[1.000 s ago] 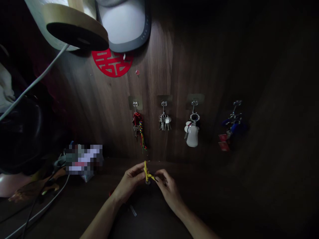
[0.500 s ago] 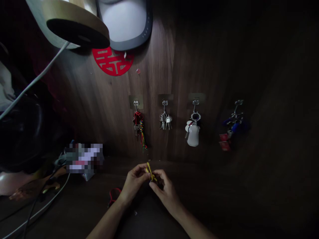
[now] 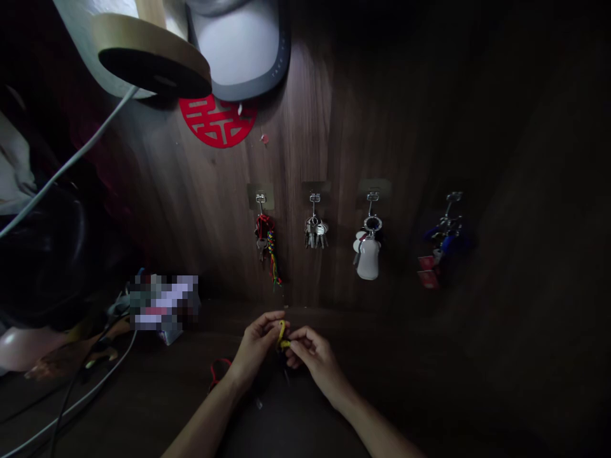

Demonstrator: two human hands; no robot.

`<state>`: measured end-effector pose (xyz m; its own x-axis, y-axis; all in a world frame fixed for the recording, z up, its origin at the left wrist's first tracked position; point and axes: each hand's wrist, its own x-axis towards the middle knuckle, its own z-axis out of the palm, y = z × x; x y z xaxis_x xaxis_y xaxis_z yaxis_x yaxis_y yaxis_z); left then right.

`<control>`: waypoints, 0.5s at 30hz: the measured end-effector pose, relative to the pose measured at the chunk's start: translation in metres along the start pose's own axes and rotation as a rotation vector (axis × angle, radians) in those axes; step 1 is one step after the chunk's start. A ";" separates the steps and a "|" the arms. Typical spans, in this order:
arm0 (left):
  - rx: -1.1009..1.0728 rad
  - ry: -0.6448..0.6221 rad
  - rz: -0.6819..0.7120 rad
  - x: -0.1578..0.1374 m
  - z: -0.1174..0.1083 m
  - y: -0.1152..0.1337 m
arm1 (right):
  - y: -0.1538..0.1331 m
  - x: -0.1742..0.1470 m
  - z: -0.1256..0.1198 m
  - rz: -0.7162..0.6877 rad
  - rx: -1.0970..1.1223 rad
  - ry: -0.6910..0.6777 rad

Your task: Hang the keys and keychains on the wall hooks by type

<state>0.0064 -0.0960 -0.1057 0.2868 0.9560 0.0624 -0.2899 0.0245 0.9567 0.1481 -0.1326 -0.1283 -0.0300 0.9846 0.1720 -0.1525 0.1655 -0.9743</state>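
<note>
Between my hands is a looped yellow cord [image 3: 281, 332]. My left hand [image 3: 258, 340] pinches it from the left, with thumb and fingers closed on it. From the right, my right hand [image 3: 316, 361] grips the cord's lower part between thumb and fingers. Something dark and thin hangs under the cord; it is too dim to name for certain. A red cord loop [image 3: 220, 364] lies on the dark surface beside my left wrist.
Four hooks on the wood panel hold keys with a braided cord [image 3: 272, 251], a key bunch [image 3: 316, 236], keys with a white fob [image 3: 368, 259] and keys with red tags [image 3: 427, 278]. Upper left are a lamp [image 3: 153, 48], cap [image 3: 238, 48] and white cable [image 3: 79, 156].
The yellow cord has turned and opened into a curved loop. My right hand has shifted slightly down, and a dark thin piece now dangles beneath the cord.
</note>
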 end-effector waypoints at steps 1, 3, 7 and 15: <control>-0.006 0.004 0.002 0.000 -0.001 0.000 | 0.001 0.000 0.000 -0.001 0.002 0.001; 0.011 0.014 0.008 0.001 -0.001 0.002 | 0.003 0.000 0.000 -0.002 0.004 -0.003; 0.095 0.029 0.037 -0.001 0.000 0.015 | 0.003 0.000 0.000 0.011 0.016 0.006; 0.376 0.112 0.224 0.011 0.000 0.071 | 0.001 0.001 0.001 0.022 0.029 0.024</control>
<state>-0.0112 -0.0839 -0.0372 0.1477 0.9519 0.2686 0.0240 -0.2749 0.9612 0.1468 -0.1318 -0.1294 -0.0097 0.9892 0.1463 -0.1811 0.1421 -0.9731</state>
